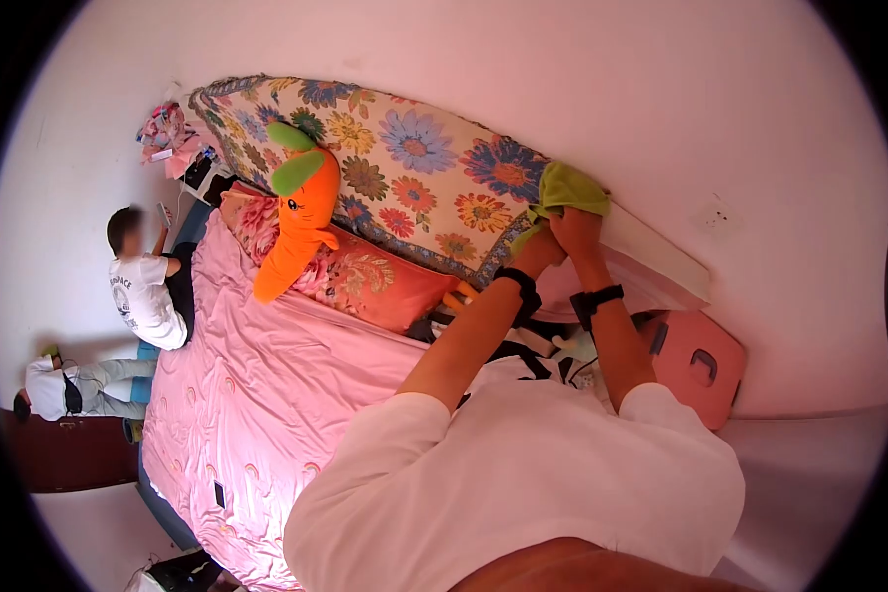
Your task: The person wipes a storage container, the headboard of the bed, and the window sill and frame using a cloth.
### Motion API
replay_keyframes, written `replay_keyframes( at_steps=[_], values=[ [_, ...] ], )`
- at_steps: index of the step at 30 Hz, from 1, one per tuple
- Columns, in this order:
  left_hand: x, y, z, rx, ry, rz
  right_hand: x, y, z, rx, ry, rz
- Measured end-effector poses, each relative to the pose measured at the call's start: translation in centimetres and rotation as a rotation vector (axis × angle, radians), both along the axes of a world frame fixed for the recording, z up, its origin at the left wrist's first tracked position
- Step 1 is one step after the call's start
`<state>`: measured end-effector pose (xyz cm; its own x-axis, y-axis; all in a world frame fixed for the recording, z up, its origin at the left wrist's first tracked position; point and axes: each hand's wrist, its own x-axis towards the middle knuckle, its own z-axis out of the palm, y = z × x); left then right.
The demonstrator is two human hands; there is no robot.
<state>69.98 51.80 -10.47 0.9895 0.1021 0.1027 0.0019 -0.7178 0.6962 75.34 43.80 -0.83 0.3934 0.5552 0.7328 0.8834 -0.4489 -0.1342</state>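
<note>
A lime-green cloth [572, 189] is bunched at the right end of the headboard, which a flower-patterned cover [414, 163] drapes. My right hand [576, 229] is closed on this cloth, whose upper part folds over the fingers. Just beside it, my left hand [541, 253] grips a lower part of the same cloth, near the cover's corner. Both hands are close together, and the cloth hides most fingertips. Each wrist wears a black band.
An orange carrot plush [306, 217] leans on red pillows [395, 281] on a bed with a pink sheet [266, 370]. A phone [219, 494] lies there. A pink suitcase [699, 370] stands at right. One person [148, 296] sits by the bed's far side; another [99, 385] is behind.
</note>
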Motion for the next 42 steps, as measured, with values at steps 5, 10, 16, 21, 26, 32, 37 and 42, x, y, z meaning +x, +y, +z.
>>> replay_keyframes(
  at_steps=[5,10,16,21,26,32,37,42],
  values=[
    [1.3,-4.7,-2.6,-0.078,0.074,-0.284,-0.2,-5.8,-2.7,0.051,0.065,-0.108],
    [0.7,-6.4,1.2,-0.200,0.283,-0.152,1.1,-8.8,-2.4,0.065,0.074,-0.115],
    [-6.1,0.0,12.3,-0.218,0.138,-0.086,-0.6,-5.2,4.6,0.209,0.094,0.034],
    [-11.0,6.0,17.5,-0.331,-0.035,0.282,-1.8,2.4,7.2,0.173,0.143,0.226],
    [-9.4,11.0,16.4,0.023,-0.686,0.674,-1.2,10.9,7.3,-0.455,0.563,0.323],
    [-2.9,12.2,13.0,0.150,-0.509,0.354,-1.1,8.1,2.2,-0.109,0.149,0.182],
    [-2.0,6.9,12.3,0.644,-0.481,0.541,-1.4,1.1,2.6,-0.096,0.300,-0.020],
    [0.9,1.1,12.2,0.752,-0.375,0.378,-0.1,-5.0,1.0,-0.081,0.373,-0.167]
  ],
)
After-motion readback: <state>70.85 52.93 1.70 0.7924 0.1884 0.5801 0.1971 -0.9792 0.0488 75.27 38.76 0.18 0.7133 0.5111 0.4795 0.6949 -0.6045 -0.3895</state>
